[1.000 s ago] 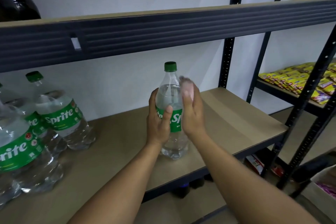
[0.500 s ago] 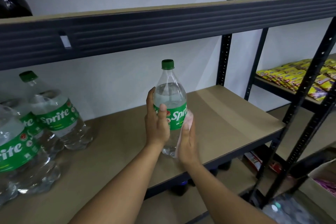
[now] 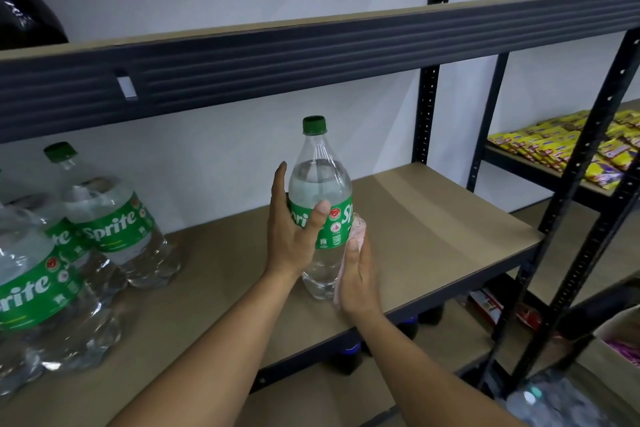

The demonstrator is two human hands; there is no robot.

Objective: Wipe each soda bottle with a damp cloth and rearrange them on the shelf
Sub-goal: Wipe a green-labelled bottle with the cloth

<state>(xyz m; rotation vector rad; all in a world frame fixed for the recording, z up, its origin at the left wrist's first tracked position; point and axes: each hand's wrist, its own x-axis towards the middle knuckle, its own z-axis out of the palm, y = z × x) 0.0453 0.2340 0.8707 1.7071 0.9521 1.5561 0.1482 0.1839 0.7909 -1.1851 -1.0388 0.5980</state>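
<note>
On the brown shelf (image 3: 433, 218), near its front edge, a Sprite bottle (image 3: 320, 184) is upright with its green cap (image 3: 314, 125) on top. The left hand (image 3: 294, 239) wraps round the label — thumb in front, fingers behind. The right hand (image 3: 358, 277) lies flat with straight fingers, pressing a pink cloth (image 3: 358, 225) against the bottle's lower right side. More Sprite bottles (image 3: 110, 218) sit together, well apart to the left
</note>
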